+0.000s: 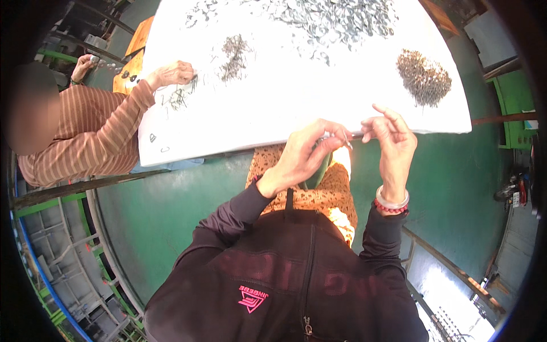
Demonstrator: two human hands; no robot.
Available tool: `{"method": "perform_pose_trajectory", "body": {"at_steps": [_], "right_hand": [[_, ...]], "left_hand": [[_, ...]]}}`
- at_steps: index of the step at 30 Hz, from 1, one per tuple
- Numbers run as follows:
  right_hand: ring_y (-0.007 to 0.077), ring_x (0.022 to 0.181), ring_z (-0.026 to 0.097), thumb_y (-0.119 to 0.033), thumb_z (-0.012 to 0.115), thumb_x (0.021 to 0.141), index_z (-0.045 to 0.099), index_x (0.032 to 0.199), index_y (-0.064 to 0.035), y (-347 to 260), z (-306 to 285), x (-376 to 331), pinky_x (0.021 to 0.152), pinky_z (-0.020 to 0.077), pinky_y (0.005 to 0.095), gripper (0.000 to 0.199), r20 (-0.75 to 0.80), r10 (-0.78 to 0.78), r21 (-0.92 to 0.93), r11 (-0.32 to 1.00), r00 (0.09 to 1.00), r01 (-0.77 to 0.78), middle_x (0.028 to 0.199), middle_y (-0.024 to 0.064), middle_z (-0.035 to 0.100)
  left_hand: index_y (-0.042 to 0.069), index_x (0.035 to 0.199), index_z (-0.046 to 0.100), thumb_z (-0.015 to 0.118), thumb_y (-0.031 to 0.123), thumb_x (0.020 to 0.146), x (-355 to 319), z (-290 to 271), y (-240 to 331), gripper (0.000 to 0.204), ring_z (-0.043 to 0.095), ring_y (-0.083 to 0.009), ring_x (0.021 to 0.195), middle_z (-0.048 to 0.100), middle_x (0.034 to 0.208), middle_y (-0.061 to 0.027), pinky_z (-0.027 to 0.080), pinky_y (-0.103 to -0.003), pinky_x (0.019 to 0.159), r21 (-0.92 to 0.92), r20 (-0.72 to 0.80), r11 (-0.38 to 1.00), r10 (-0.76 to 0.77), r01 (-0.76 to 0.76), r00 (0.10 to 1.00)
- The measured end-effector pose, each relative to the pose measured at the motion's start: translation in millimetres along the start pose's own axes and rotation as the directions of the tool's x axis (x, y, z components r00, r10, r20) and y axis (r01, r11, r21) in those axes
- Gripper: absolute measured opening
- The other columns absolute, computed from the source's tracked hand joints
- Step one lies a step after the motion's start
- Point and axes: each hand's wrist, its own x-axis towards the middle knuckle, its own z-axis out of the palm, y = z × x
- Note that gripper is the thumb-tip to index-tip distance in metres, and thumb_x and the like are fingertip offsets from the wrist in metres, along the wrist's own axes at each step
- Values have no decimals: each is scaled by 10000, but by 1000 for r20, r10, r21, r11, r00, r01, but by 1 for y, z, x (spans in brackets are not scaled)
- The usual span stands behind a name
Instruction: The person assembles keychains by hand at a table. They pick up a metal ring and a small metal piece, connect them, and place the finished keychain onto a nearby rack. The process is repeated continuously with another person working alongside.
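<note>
Both hands meet just off the near edge of the white worktop. The left hand and the right hand pinch a thin metal pin between their fingertips, the right forefinger raised. The right wrist wears a pale bangle and a red bead bracelet. Near the right edge lies a brown heap of small metal parts; a grey spread of parts covers the far side. At the left edge, a co-worker's hand in a striped sleeve rests among loose pins.
</note>
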Motion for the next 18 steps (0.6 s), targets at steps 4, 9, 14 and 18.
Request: {"method": "perform_pose_trajectory", "body": {"at_steps": [4,9,14,18], "right_hand": [[143,749,600,-43,624,827,612,1071,26,45,4,77,644,494,245,253,48,-39,-345,937,998,54,910,102,657],[319,804,599,-35,618,757,653,969,15,119,19,151,736,494,369,221,319,-457,-783,366,830,503,898,179,633],[290,759,644,-24,611,787,598,1088,39,103,16,151,723,502,317,308,78,-203,-598,774,976,209,928,175,655],[143,784,621,-12,602,834,560,1170,34,40,26,75,713,490,255,342,182,142,-111,986,973,-123,901,96,647]], "left_hand": [[36,928,536,525,5,887,-1,-1,4,53,585,-174,839,626,909,-83,469,-304,762,12,-38,1000,23,-22,999],[18,908,555,558,-19,853,0,0,12,67,568,-188,861,611,891,-75,448,-310,797,-1,-19,1000,12,-12,1000],[14,909,574,609,-17,807,-2,2,14,112,588,-220,782,599,847,-89,461,-306,703,24,-88,999,50,-48,995],[6,929,572,576,-14,844,-12,0,5,87,640,-195,778,602,841,-94,487,-277,691,-192,-145,976,-136,107,980]]}}
